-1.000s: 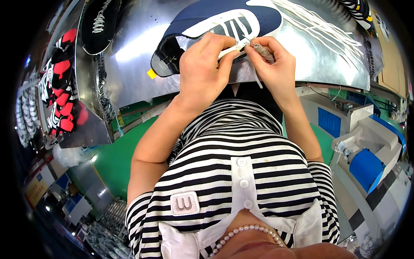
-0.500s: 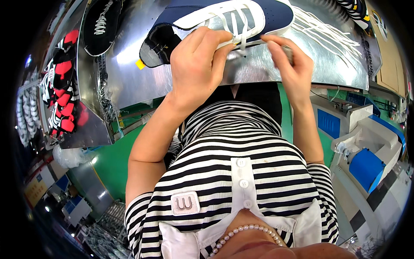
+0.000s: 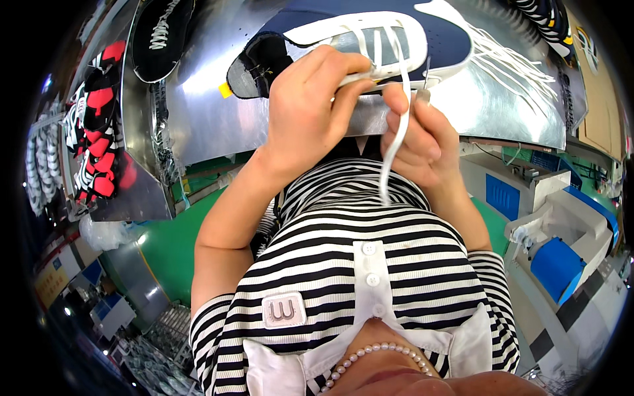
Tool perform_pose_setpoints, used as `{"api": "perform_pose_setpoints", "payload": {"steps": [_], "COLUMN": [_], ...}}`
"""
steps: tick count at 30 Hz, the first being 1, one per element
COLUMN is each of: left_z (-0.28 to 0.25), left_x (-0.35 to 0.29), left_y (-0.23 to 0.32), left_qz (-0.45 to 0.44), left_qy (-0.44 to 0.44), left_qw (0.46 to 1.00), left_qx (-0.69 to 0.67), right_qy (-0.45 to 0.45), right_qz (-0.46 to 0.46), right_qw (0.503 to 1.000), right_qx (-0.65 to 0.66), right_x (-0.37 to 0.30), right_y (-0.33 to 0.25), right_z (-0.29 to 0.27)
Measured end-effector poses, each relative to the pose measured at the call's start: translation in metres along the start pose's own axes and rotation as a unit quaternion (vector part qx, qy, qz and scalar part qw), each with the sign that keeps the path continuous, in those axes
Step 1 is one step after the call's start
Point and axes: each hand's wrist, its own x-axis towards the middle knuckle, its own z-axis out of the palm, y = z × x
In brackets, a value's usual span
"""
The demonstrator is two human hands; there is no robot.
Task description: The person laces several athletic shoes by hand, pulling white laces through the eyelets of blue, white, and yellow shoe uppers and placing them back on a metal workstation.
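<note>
A navy shoe upper [image 3: 323,16] with white trim lies on the metal table, its heel opening to the left. White lace crosses its throat, and one lace end [image 3: 396,146] hangs loose past the table's near edge. My left hand [image 3: 314,109] is closed in a pinch on the near eyelet edge of the shoe upper; its fingertips partly hide that edge. Beside the lace, my right hand [image 3: 422,138] is closed round a thin pointed metal tool [image 3: 426,78], whose tip points away from me. The tool's exact kind is too small to tell.
A bundle of white laces [image 3: 508,63] lies on the metal table [image 3: 205,125], right of the shoe upper. A black laced shoe upper [image 3: 158,43] lies at the left. Red, black and white uppers [image 3: 99,145] are stacked beyond it. A grey-and-blue machine [image 3: 558,261] stands at the right.
The lace has been drawn out longer toward me. My right hand has come nearer and turned, and the tool shows. The shoe upper has shifted slightly right; my left hand keeps its pinch.
</note>
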Motion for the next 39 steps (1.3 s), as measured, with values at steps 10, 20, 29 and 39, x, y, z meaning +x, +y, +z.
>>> {"api": "perform_pose_setpoints", "payload": {"steps": [10, 20, 29, 39], "left_z": [0.028, 0.025, 0.037, 0.046], "left_x": [-0.009, 0.005, 0.003, -0.005], "left_y": [-0.019, -0.029, -0.034, -0.037], "left_qz": [-0.076, -0.179, -0.247, -0.144], "left_qy": [-0.095, -0.294, -0.265, -0.198], "left_qw": [0.992, 0.936, 0.932, 0.968], "left_qx": [-0.022, 0.077, 0.02, 0.054], "right_qy": [0.149, 0.3, 0.303, 0.356], "right_qz": [0.031, -0.184, -0.207, -0.042], "right_qw": [0.73, 0.651, 0.598, 0.628], "right_qx": [-0.666, -0.673, -0.712, -0.691], "right_x": [-0.04, 0.007, 0.008, -0.033], "right_y": [0.007, -0.035, -0.03, -0.02], "right_z": [0.002, -0.054, -0.071, -0.035]}}
